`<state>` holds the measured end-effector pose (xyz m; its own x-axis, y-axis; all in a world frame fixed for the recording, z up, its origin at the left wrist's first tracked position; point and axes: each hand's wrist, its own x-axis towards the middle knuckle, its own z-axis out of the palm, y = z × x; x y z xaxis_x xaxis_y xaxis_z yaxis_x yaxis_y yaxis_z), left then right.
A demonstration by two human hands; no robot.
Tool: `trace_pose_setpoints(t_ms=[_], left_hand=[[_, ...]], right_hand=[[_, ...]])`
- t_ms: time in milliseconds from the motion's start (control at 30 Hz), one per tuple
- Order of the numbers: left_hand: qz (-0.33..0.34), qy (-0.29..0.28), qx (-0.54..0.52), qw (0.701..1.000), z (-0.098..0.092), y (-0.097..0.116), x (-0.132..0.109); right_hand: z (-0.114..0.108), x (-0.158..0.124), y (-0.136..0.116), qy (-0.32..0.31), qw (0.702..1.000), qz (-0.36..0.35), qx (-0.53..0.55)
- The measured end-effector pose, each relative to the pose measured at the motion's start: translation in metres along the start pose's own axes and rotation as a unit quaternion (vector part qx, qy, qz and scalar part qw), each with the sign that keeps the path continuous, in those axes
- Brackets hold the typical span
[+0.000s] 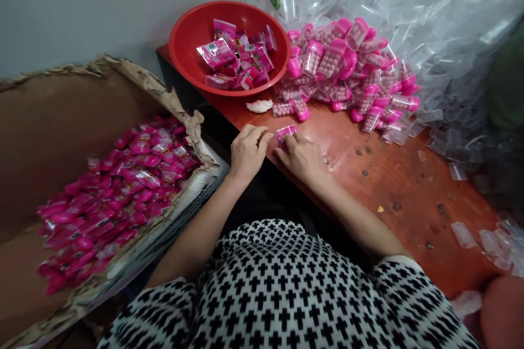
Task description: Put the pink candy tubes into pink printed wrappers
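Observation:
My right hand is at the near edge of the table, its curled fingers on a small shiny pink packet. Just left of it, my left hand is closed, thumb and fingertips drawn together. Whatever lies between those fingertips, if anything, is too small to make out. Beyond both hands is a heap of small clear bottles with pink caps, filled with pink beads. A red bowl behind my left hand holds several pink printed packets.
A torn-edged cardboard box on the left contains a pile of pink wrapped pieces. A crumpled white scrap lies by the bowl. Clear plastic tubes crowd the back right of the reddish table, and a few lie farther forward.

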<state>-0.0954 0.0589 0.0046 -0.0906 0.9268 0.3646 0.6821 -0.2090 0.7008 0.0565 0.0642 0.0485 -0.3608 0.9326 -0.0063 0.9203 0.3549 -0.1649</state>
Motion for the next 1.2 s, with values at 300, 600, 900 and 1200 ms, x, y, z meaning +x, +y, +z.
trace_pose_setpoints(t_ms=[300, 600, 900, 1200], left_hand=[[-0.018, 0.044, 0.172, 0.984, 0.009, -0.012, 0.038], [-0.022, 0.046, 0.133, 0.99, 0.022, -0.031, 0.066], [0.08, -0.068, 0.152, 0.983, 0.012, 0.023, -0.003], [0.064, -0.026, 0.12, 0.99, 0.029, 0.011, -0.002]], right_hand=[[-0.022, -0.003, 0.048, 0.072, 0.972, 0.066, 0.211], [-0.01, -0.015, 0.056, 0.055, 0.97, 0.078, 0.222], [0.0, -0.022, 0.056, -0.01, 0.942, 0.097, 0.321], [0.002, -0.016, 0.054, -0.028, 0.893, 0.117, 0.434]])
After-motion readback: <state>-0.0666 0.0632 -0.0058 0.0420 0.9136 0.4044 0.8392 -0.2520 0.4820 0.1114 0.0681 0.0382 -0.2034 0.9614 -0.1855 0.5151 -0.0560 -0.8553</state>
